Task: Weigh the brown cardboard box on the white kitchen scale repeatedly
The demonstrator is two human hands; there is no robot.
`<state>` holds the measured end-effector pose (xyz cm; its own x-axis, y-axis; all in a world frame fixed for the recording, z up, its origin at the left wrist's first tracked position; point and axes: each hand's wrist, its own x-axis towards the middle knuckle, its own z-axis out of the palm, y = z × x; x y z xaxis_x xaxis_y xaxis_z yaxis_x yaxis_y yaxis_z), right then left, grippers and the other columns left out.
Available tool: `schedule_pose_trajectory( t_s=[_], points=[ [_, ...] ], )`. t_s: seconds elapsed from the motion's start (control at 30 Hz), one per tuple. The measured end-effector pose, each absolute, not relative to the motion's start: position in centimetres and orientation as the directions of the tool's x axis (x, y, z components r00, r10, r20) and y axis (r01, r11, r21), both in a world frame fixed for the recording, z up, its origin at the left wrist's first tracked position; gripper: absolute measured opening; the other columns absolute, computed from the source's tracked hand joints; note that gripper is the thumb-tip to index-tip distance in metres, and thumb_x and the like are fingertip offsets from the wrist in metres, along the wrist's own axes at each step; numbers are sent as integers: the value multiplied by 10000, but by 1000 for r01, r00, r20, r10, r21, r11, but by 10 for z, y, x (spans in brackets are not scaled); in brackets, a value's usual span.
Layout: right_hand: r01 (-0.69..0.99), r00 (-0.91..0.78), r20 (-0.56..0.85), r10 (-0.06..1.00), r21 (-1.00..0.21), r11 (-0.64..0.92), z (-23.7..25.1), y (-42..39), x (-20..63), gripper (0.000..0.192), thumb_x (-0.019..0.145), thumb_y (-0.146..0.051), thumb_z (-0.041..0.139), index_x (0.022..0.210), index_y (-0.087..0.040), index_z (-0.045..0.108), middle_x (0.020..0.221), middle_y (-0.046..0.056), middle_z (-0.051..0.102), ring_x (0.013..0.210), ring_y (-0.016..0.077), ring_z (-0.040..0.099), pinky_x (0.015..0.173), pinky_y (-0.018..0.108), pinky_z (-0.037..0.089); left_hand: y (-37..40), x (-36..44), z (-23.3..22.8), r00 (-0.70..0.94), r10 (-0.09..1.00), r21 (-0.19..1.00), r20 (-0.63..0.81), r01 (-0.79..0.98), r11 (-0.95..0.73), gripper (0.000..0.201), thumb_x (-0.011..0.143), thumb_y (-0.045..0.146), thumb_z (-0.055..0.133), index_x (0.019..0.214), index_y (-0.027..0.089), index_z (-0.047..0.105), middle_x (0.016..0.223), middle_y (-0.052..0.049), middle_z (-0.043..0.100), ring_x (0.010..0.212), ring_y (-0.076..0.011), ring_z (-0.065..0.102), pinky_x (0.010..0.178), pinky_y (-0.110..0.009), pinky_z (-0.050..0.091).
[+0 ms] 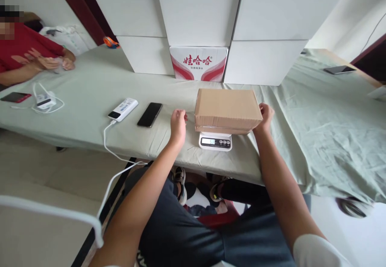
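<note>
A closed brown cardboard box [226, 103] rests on a small white digital scale [215, 142]. Its blue display is lit, though the digits are too small to read surely. To the left of the box, with a gap between them, my left hand [178, 125] hovers above the cloth, fingers curled in and nothing visible in them. My right hand [265, 116] is curled at the box's right front corner, very close to its side; whether it touches the cardboard I cannot tell. The box overhangs the scale and hides most of its platform.
Left of my hands lie a black phone [150, 114] and a white power bank [123, 109] with a cable [113, 148] trailing off the table edge. White boxes [199, 64] stand stacked behind. Another person [30, 54] sits far left. A second phone [339, 69] lies far right.
</note>
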<state>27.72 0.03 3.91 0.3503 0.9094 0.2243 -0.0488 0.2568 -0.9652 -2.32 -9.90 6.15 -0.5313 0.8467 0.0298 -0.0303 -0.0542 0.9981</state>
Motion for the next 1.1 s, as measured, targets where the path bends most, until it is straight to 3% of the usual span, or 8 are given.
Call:
schedule_pose_trajectory(
  t_s=[0.2,0.43,0.67,0.8,0.97,1.1],
  points=[
    [-45,393,365,844,-909,414,56,-16,268,628,900,-586,610,563,-229,217,566,-32,136,520,82,184,465,263,239,-101,-16,33,-605,771,980,198,103,-171,358,1051,583,454,905,265,527,964,-53,600,944,-231,611,873,-383,489],
    [81,283,481,830,-874,479,55,-27,271,649,852,-557,716,533,-200,278,598,-28,154,555,70,180,499,261,212,-106,-9,15,-476,778,910,410,271,-314,512,1042,727,402,1035,257,605,1032,-77,671,980,-238,640,904,-394,512],
    [86,395,429,813,-898,432,37,-18,274,578,859,-662,685,707,-225,337,746,-10,255,692,127,374,612,273,413,-100,-2,14,-446,781,898,437,262,-353,510,1045,719,409,1015,258,625,1028,-81,695,970,-239,659,897,-406,534],
    [69,353,491,797,-863,501,36,-16,272,558,895,-644,650,704,-224,336,748,-10,264,735,145,445,705,303,486,-100,-2,18,-425,770,878,476,276,-391,498,1046,712,416,1051,265,634,1053,-84,705,982,-238,667,901,-401,546],
    [48,323,596,736,-786,616,36,-15,259,432,943,-686,575,958,-255,586,943,31,543,1032,221,638,999,429,581,-92,-6,25,-441,757,876,482,270,-400,471,1048,692,429,1081,281,656,1101,-92,724,1041,-244,682,941,-402,562],
    [16,206,612,764,-782,622,34,-9,248,668,924,-838,435,1305,-324,626,1322,76,634,1415,288,588,1224,492,504,-77,-9,22,-371,778,861,507,247,-444,615,1038,754,354,1271,279,669,1335,-126,714,1265,-256,680,1061,-393,565]
  ],
)
